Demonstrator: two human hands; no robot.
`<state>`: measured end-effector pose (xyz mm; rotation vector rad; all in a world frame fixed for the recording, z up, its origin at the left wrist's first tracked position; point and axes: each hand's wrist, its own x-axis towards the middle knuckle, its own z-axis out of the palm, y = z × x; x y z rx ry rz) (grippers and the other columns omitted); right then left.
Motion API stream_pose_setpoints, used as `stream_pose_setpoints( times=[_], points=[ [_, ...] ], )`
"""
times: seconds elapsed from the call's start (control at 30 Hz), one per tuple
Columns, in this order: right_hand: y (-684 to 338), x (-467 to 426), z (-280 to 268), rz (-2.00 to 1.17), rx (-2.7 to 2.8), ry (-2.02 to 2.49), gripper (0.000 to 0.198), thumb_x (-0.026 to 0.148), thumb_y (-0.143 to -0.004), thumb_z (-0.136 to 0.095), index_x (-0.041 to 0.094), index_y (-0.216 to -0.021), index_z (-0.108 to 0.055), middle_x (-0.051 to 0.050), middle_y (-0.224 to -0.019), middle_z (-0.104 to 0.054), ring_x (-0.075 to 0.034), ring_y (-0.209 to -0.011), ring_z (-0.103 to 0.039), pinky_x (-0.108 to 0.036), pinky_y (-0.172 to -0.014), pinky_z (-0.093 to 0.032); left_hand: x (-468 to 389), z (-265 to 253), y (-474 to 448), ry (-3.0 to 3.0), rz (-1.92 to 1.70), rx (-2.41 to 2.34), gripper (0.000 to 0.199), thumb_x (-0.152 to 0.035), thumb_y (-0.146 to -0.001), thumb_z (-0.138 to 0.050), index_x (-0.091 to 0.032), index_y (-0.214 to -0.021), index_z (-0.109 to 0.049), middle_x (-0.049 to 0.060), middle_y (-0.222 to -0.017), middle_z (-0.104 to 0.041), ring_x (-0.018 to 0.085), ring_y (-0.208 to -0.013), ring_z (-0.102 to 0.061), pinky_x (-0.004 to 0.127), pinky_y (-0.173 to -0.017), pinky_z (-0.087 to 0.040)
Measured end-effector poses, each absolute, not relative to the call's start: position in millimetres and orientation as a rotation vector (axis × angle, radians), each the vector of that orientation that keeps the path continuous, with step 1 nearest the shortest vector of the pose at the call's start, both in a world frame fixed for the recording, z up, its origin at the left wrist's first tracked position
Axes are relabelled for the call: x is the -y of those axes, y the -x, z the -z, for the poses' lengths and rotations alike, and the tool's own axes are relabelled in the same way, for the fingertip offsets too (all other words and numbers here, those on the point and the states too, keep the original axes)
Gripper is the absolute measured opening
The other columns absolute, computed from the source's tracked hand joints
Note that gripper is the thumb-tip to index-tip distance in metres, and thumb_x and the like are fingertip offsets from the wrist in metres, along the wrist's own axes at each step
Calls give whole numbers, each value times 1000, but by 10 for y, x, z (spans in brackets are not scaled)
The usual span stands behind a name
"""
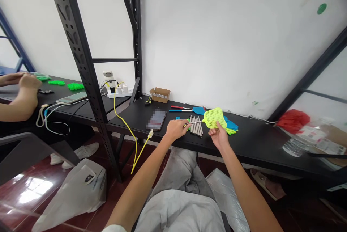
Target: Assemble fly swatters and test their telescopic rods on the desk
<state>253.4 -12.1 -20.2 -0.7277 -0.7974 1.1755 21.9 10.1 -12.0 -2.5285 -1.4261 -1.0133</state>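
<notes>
While the left hand (177, 129) and the right hand (219, 137) were holding the yellow swatter (214, 117), seemingly half-assembled, right of the frame's centre, two swatters (199, 110) (red and blue) looked finished; loose rods (196, 126) and heads (232, 125) apparently remained.

Free room for a hand runs along the black surface (257, 136) — from the blue-and-yellow pile (232, 125) beside the right hand (219, 137) to the clear bottle (294, 147). Leftward, the phone (157, 119), yellow cable (136, 146) and black post (84, 65) obstruct passage; the white wall (211, 43) closes off the rear.
</notes>
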Motion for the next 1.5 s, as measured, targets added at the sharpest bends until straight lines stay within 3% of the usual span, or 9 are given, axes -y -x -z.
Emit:
stream_pose_setpoints(
  times=[0.17, 0.47, 1.2, 1.5],
  points=[
    [-2549, 112, 216, -1046, 687, 726, 43, 37, -71, -79, 21, -62, -41, 10, -45, -32, -7, -42, -32, -23, -43, -33, -92, 108, -228, 2540, 1010, 1411, 35, -51, -94, -43, -27, -102, -67, 3, -89, -72, 19, -82, -66, 25, -66, -39],
    [-2618, 100, 237, -922, 544, 735, 49, 49, -81, -68, 22, -59, -34, 10, -44, -27, -7, -41, -27, -24, -42, -31, -86, 112, -229, 2548, 1049, 1349, 32, -47, -94, -45, -26, -104, -67, 3, -95, -71, 19, -86, -65, 25, -65, -38],
    [-2578, 58, 307, -892, 774, 895, 52, 44, -73, -74, 24, -57, -28, 11, -41, -22, -7, -40, -25, -23, -40, -27, -109, 110, -194, 2530, 978, 1351, 28, -41, -94, -45, -30, -107, -67, 2, -96, -71, 19, -84, -66, 26, -65, -40],
    [-2483, 73, 275, -822, 1184, 1078, 43, 58, -74, -66, 16, -66, -64, 5, -44, -41, -9, -43, -35, -24, -43, -29, -91, 53, -253, 2544, 975, 1431, 27, -36, -95, -43, -30, -115, -60, 1, -105, -70, 19, -96, -64, 25, -73, -42]
  ],
)
